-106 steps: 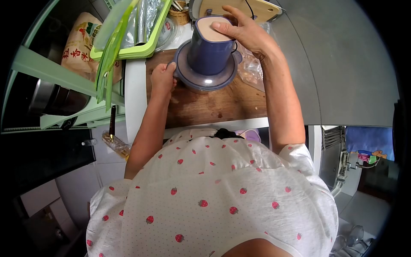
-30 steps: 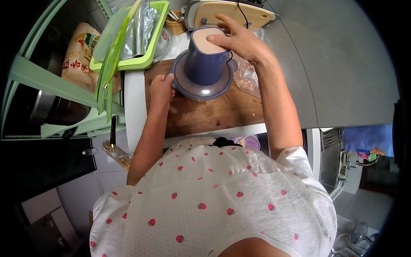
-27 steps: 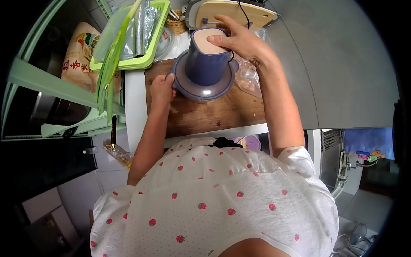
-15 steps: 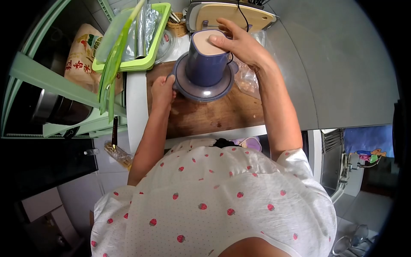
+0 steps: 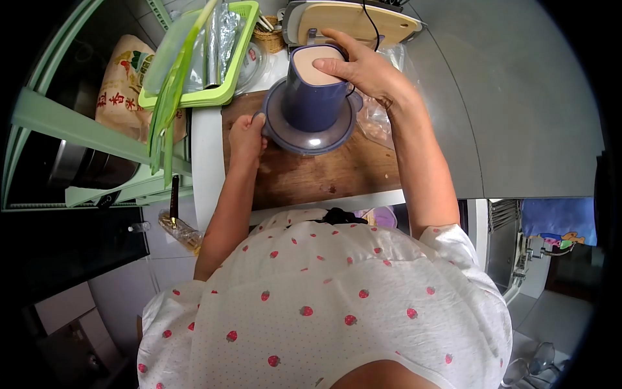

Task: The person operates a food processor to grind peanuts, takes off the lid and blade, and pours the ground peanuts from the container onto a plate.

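Note:
A blue electric food chopper (image 5: 315, 104) stands on the brown wooden board (image 5: 291, 178), its beige-topped motor unit above a wide round lid. My left hand (image 5: 246, 139) is closed round the small side handle at the chopper's left. From the right, my right hand (image 5: 366, 68) grips the motor unit, thumb lying on the beige top and fingers toward the far edge. A black cord (image 5: 371, 23) runs near my right fingers. What is inside the bowl is hidden by the lid and motor.
At the left, a green basket (image 5: 223, 97) holds foil and clear plastic, with a green onion (image 5: 172, 107) hanging over it. Behind it are a rice bag (image 5: 123, 87) and a wicker holder (image 5: 270, 40). Cutting boards (image 5: 356, 24) stand at the back; a plastic bag (image 5: 376, 120) lies right of the chopper.
The view has shifted very slightly. Both hands keep their places on the chopper, and the right thumb has slid a touch left on its top.

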Motion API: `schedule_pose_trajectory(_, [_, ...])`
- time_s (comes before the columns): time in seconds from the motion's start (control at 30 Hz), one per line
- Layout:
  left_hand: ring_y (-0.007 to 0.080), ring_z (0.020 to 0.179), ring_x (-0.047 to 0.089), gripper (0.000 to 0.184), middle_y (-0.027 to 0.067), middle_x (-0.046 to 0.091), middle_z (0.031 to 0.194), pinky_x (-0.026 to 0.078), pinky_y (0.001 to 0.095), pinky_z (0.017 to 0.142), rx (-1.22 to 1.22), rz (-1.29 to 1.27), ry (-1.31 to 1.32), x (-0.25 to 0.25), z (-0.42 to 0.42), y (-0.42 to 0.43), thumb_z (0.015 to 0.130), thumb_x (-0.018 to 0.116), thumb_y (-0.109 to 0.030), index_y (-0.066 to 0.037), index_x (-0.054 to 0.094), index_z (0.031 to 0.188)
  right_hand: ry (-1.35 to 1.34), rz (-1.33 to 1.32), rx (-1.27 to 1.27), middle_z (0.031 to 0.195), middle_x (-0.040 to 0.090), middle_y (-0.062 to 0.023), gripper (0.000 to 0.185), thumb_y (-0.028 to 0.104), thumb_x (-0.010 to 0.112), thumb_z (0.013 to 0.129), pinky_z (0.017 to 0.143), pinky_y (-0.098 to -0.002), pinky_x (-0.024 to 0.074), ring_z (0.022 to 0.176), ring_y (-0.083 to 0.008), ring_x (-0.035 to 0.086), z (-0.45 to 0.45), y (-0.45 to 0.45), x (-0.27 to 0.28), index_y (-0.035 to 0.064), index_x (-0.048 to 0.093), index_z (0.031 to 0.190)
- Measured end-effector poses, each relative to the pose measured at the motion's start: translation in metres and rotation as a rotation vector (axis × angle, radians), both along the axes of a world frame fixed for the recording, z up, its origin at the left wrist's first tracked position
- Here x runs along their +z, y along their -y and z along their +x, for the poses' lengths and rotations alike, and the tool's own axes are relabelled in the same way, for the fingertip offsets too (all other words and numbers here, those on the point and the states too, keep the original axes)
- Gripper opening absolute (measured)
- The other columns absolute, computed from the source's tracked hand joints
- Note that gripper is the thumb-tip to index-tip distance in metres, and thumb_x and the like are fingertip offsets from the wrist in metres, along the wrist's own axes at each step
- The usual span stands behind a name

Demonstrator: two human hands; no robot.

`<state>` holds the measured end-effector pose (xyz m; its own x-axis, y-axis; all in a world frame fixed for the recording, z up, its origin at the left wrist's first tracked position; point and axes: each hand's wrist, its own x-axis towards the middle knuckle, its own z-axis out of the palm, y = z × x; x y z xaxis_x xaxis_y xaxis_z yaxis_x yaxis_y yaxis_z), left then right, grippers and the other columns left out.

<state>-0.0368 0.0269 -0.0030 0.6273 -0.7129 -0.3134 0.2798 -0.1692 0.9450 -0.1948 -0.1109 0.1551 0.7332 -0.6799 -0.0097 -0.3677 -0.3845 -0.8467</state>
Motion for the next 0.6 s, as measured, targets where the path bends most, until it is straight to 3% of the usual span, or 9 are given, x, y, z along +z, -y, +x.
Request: schedule_pose_trajectory(0.6, [0.007,0.042,0.043,0.019,-0.0001,0.049,0.058,0.035,0.0207,0.037,0.004,-0.022,-0.033,-0.006,0.003,0.0,0.081,0.059,-0.02,-0.006,0.052,0.072,0.006,-0.003,0.03,0.121,0.047,-0.0228,0.083,0.041,0.071,0.07,0.095,-0.0321,0.0353,0.114,-0.0292,0.045,0.004,0.006,-0.003,0.0024,0.032,0.132])
